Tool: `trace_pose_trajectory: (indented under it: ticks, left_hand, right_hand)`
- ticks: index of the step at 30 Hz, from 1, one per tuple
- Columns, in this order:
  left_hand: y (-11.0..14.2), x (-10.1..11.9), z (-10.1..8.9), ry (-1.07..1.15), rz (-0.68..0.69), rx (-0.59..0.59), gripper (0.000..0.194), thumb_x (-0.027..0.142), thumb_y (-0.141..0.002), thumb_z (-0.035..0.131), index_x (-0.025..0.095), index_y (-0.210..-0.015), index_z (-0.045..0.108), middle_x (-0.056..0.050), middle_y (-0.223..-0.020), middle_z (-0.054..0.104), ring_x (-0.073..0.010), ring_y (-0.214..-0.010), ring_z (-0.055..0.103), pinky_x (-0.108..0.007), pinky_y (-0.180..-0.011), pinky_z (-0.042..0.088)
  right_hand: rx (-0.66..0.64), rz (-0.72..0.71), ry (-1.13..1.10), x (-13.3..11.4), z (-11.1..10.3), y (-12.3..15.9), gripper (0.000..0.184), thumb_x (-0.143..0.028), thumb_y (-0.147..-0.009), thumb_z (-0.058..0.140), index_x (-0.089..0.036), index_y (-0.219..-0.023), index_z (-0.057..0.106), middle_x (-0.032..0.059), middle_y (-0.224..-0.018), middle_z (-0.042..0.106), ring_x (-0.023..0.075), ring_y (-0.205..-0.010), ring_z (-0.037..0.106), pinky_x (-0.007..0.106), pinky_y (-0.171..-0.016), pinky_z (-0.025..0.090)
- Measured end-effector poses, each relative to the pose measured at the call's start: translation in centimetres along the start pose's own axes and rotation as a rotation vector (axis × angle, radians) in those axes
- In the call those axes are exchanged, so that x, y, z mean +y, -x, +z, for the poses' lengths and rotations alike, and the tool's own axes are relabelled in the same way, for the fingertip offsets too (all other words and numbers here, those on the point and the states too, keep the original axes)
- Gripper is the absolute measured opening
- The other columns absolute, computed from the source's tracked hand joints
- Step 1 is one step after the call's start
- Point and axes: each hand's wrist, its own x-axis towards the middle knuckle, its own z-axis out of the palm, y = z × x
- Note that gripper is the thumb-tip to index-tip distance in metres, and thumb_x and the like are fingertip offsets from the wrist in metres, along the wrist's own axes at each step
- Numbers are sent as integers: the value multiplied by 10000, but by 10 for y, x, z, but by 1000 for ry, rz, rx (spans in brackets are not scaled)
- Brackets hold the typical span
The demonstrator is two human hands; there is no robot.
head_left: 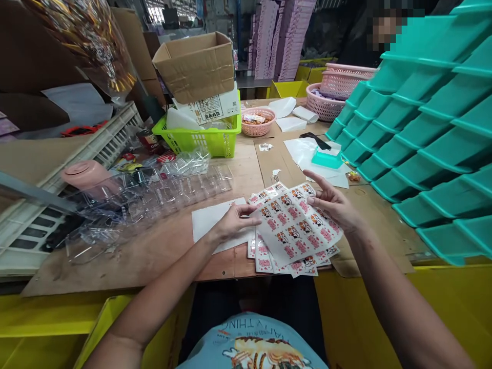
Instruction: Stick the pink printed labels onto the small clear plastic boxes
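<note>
My left hand (235,221) pinches the left edge of a sticker sheet (295,225) printed with rows of small red and pink figures. The sheet is lifted a little above a stack of like sheets (286,261) on the wooden table (154,251). My right hand (333,203) rests on the sheet's right side, its fingers spread and the forefinger pointing up and left. A blank white paper (209,218) lies under my left hand.
Clear plastic blister trays (165,189) lie at the left beside a white crate (77,169). A green basket (207,136) with a cardboard box (196,64), pink baskets (330,95) and a person stand at the back. Stacked teal trays (423,133) fill the right.
</note>
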Motion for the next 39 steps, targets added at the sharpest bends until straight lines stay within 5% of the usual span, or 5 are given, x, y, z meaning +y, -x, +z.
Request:
trace_pose_trajectory:
  ticks: [4,8,15,23,39]
  left_hand:
    - [-1,1,12,46,28,204,237,331,-686,807,138,-806,740,-46,-784,706,-119,-671,613,-226,-617,495]
    - [2,1,27,234,-106,287,342,333,-600,863,123,-828,717,-42,-807,709,-147,-691,649,-280,-638,555]
    - [15,4,37,207,-83,223,324,419,-742,756,130,-880,708,-27,-817,673,-125,-702,634,-268,-688,562]
    - [17,-7,29,-244,183,209,238,354,-874,613,147,-865,728,-47,-835,652,-161,-821,589,-266,-784,501]
    - [22,-5,42,444,-72,317,275,244,-637,847,155,-878,747,-21,-852,732,-102,-752,665,-226,-752,543]
  right_hand:
    - [222,-124,495,2,-10,-8,701,-312,-833,671,-218,-1473,399,31,-804,617,185,-693,580,342,-633,493]
    - [421,-503,1001,9,33,-9,251,-224,-902,604,-212,-1146,662,93,-948,652,247,-907,576,412,-800,481]
    - [251,-617,974,39,110,-2,136,-226,-946,567,-173,-944,692,94,-851,647,222,-812,548,354,-725,474]
    - [342,-429,584,50,106,-13,159,-209,-884,591,-182,-734,635,39,-723,614,179,-694,547,324,-667,454]
    - [355,-544,781,51,117,7,109,-228,-931,580,-196,-934,685,81,-859,657,216,-820,584,353,-727,477]
